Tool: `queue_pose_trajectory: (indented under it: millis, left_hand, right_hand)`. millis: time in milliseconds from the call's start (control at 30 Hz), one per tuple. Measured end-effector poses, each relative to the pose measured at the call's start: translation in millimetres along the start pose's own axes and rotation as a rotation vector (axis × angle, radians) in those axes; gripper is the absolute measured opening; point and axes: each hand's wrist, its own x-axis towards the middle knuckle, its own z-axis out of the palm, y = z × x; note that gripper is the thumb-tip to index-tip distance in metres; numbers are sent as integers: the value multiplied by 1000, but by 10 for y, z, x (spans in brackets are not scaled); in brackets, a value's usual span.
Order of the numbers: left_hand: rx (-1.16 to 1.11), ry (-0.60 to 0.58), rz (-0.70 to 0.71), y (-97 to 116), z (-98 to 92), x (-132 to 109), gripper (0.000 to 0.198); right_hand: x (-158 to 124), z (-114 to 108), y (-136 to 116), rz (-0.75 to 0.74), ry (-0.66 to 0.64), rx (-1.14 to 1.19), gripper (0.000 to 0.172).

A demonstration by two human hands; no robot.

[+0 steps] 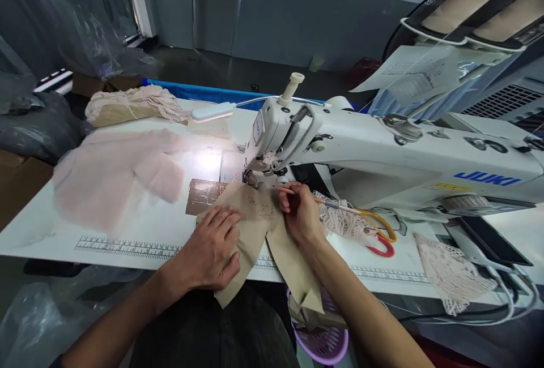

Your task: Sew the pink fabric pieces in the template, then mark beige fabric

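Note:
A brown paper pattern piece (244, 209) with handwriting on it lies in front of the needle of the white sewing machine (361, 147). My left hand (215, 246) rests on its left side, palm down with the fingers laid out flat. My right hand (302, 212) is closed round a slim pencil-like stick (335, 205), its pinkish tip pointing left near the presser foot (245, 175). Whether that tip touches anything I cannot tell. The paper's lower ends hang over the table's front edge. A dark patterned plate (206, 195) lies left of the paper.
Sheer pink fabric (114, 175) covers the left of the table (55, 235), with a tied lace bundle (136, 105) behind it. Right of my right hand are lace (344, 223) and red and yellow handles (385, 246). A purple basket (325, 351) stands below the edge.

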Motion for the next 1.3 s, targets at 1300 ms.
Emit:
queue_pose_trajectory:
  millis: [1300]
  left_hand:
    - [53,-77,-114,213,285,161,64]
  right_hand:
    - [-83,-212,-107,19,200,-107,26]
